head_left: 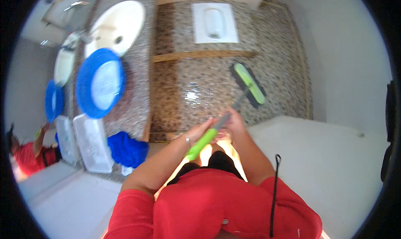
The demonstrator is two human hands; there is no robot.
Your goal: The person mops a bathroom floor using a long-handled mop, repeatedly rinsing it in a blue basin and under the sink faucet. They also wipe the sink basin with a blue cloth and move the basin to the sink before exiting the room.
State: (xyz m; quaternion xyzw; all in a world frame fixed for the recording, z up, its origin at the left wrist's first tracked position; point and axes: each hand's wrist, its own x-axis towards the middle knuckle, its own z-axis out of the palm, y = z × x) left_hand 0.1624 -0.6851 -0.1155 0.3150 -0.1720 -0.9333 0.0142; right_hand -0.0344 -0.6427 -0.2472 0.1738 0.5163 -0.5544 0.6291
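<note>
i've l grip (204, 129) & r grip (234, 121) both clamped on pole of green/grey mop (249, 83); its head's on floor (200, 78), fwd & a bit rt of r grip. lft of l grip, on worktop (135, 76): blue basin (82, 88) w/ pale contents, too blurry to id; white tub (94, 143) & blue cloth (127, 150) nearby. cream sink (125, 24) further fwd.

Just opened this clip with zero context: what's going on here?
A person in a red shirt holds a long-handled mop-like tool with both hands, the left hand and the right hand close together on the pole. Its green head is down at the speckled floor, short of a squat toilet. On the counter to the left are a sink, a blue basin, a white tray and a bunched blue cloth.
</note>
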